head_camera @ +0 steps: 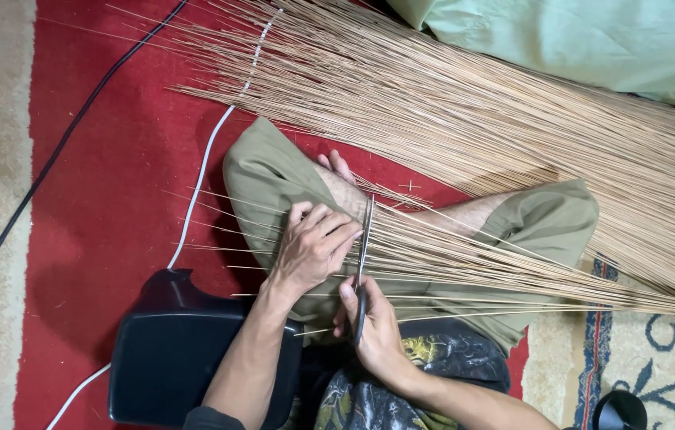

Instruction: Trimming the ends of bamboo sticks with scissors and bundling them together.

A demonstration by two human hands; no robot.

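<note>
My left hand (pixel 312 247) grips a small bundle of thin tan sticks (pixel 465 259) that lies across my crossed legs in olive shorts (pixel 262 175). The stick tips fan out to the left past my fingers. My right hand (pixel 373 322) holds a pair of scissors (pixel 364 247) with dark handles, blades pointing away from me and open around the sticks just right of my left fingers. A short cut stick piece (pixel 315 331) lies near my right thumb.
A large heap of the same tan sticks (pixel 465 103) spreads over the red carpet (pixel 114 207) ahead. A black plastic stool (pixel 166 350) sits at lower left. A white cable (pixel 202 171) and a black cable (pixel 58 151) cross the carpet. Light green cloth (pixel 592 40) lies at top right.
</note>
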